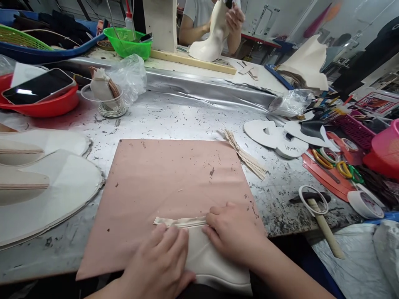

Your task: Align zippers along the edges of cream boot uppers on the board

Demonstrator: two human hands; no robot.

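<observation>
A cream leather piece (215, 263) lies at the near edge of a pink board (174, 174) and hangs down over it. Along its far edge runs a cream zipper tape (193, 221), whose left end sticks out free. My left hand (158, 259) grips the leather, fingers bent together over the edge just below the tape, thumb lower down. At the tape's right end, my right hand (233, 232) is closed, its fingers and thumb pressing on the tape and leather. What lies under both palms is hidden.
Stacked white shoe-upper pieces (62, 187) lie left. To the right are a bundle of cream strips (246, 158), white cut pieces (274, 139), scissors (322, 159), tape rolls (365, 204) and a hammer (326, 232). Across the bench a person holds a boot form (215, 33).
</observation>
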